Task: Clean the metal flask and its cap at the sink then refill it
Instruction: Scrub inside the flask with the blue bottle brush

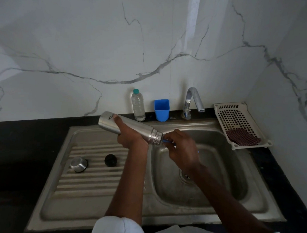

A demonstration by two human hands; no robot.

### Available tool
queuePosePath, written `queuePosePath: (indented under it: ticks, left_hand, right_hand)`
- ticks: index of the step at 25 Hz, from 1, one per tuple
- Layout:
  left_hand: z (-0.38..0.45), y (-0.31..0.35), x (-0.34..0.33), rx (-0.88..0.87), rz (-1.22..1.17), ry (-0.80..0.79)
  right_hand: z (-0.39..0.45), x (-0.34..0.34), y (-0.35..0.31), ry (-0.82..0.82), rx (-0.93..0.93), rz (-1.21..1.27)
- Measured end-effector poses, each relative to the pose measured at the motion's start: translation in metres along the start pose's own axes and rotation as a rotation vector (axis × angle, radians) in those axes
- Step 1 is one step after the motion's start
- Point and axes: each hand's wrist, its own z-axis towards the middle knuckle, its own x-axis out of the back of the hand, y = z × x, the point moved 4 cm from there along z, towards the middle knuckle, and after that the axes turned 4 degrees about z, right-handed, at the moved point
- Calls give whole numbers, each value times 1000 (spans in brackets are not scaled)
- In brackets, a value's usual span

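Note:
My left hand (130, 135) grips the metal flask (141, 128) around its middle, tilted with its open threaded mouth pointing right and down over the sink basin (223, 166). My right hand (182, 147) is closed on a thin blue-handled brush (166, 141) whose end goes into the flask's mouth. On the ribbed drainboard (92, 183) to the left lie the steel outer cap (78, 164) and a black inner stopper (111, 160), apart from each other.
Behind the sink stand a clear plastic water bottle (138, 106) with a teal lid, a blue cup (161, 109) and the tap (193, 101). A cream perforated tray (238, 119) holding a dark red scrubber (243, 137) rests at the right on the black counter.

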Motion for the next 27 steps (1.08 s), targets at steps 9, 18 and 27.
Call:
queuePosePath:
  ticks: [9, 18, 27]
  left_hand:
    - [5, 3, -10, -47, -35, -149]
    - [-8, 14, -21, 42, 82, -552]
    - [-14, 8, -28, 185, -20, -413]
  right_hand:
    - [6, 0, 11, -130, -281, 253]
    - [5, -19, 16, -68, -569, 514]
    - [4, 1, -3, 75, -194, -77]
